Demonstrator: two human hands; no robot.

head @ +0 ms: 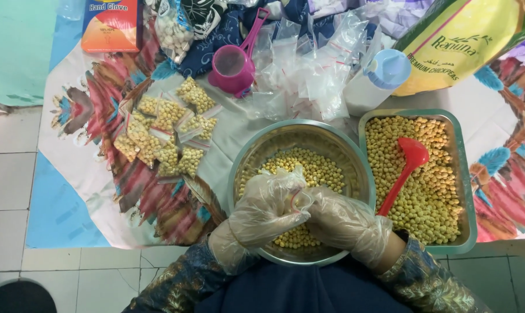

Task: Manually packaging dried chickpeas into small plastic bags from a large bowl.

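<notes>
My left hand (pixel 263 207) and my right hand (pixel 345 221), both in clear plastic gloves, meet over a round metal bowl (pixel 245 157) that holds yellow chickpeas (pixel 315 165). Together they pinch a small clear zip bag (pixel 297 196) between the fingertips. I cannot tell what is inside the bag. To the right, a rectangular metal tray (pixel 464 174) is full of chickpeas, and a red spoon (pixel 406 169) rests in it.
Several small filled bags (pixel 164 136) lie on the patterned cloth at left. Behind the bowl are a heap of empty clear bags (pixel 309 64), a pink measuring scoop (pixel 234 65), a white bottle with a blue cap (pixel 378 78), a large yellow-green sack (pixel 465 40) and an orange-blue box (pixel 110 24).
</notes>
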